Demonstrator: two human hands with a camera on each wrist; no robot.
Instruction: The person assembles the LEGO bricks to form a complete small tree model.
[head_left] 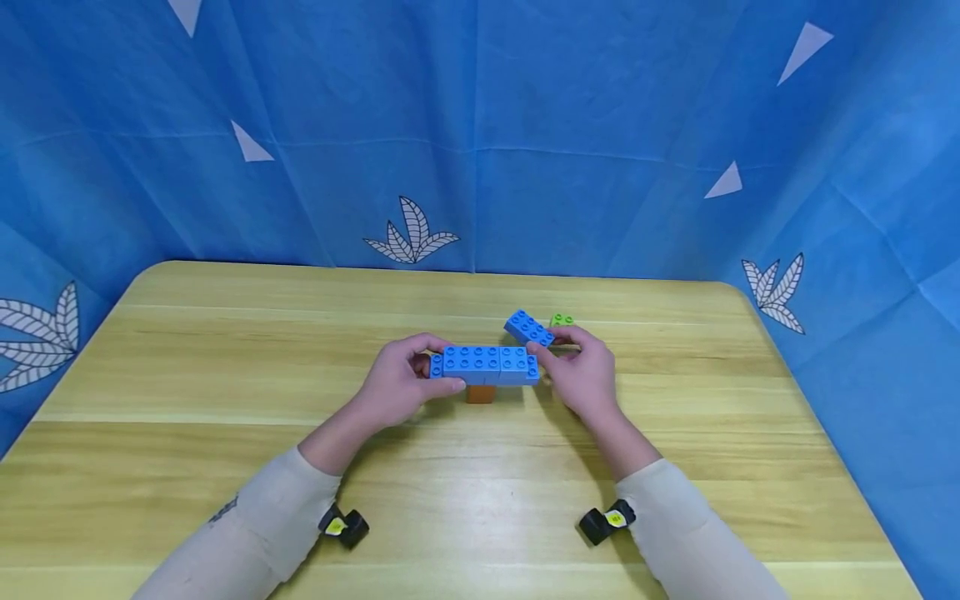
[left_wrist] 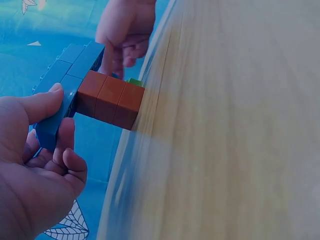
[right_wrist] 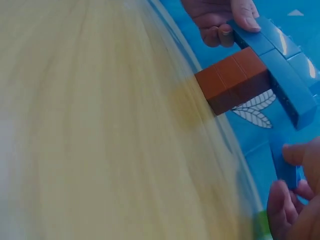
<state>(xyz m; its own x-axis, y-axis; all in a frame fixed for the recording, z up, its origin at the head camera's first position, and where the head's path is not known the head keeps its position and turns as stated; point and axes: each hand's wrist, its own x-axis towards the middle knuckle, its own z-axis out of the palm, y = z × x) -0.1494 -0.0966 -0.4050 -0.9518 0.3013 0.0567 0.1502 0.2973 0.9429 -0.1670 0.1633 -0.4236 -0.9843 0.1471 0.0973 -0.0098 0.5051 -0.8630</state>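
A stack of brown bricks (left_wrist: pixel 109 100) stands upright on the table, topped by a wide two-layer beam of blue bricks (head_left: pixel 480 364) that juts out on both sides. My left hand (head_left: pixel 397 379) grips the beam's left end, thumb on its near side and fingers beneath and behind. My right hand (head_left: pixel 585 371) pinches a loose blue brick (head_left: pixel 529 328) between thumb and fingers, just behind the beam's right end. In the right wrist view that brick (right_wrist: pixel 283 162) is apart from the beam, and the fingers partly cover it.
Behind my right hand lies a green brick (head_left: pixel 562 320), partly hidden. The wooden table (head_left: pixel 225 358) ends at a blue curtain (head_left: pixel 480 133) with leaf prints. Black wrist cameras sit at both of my sleeves.
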